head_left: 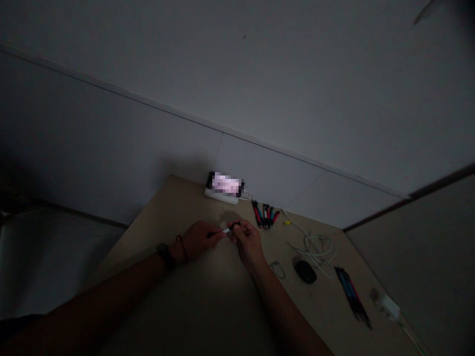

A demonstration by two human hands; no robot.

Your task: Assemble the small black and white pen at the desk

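Note:
A pen [227, 230] with a white middle and dark ends is held between my hands above the table. My left hand [202, 237], with a watch and a band at its wrist, is closed on the pen's left end. On the other end, the fingers of my right hand [248, 241] pinch the dark part. Several short pen-like pieces in red, blue, black and white [265, 215] lie just beyond my right hand. A row of longer pen-like sticks [352, 296] lies farther right. The dim light hides finer detail.
A lit phone [227, 185] leans on a white block [221, 197] by the wall. White cables [315, 249] are coiled at the right, close to a black mouse [305, 271]. A white plug [388, 305] sits near the right edge of the table [156, 217].

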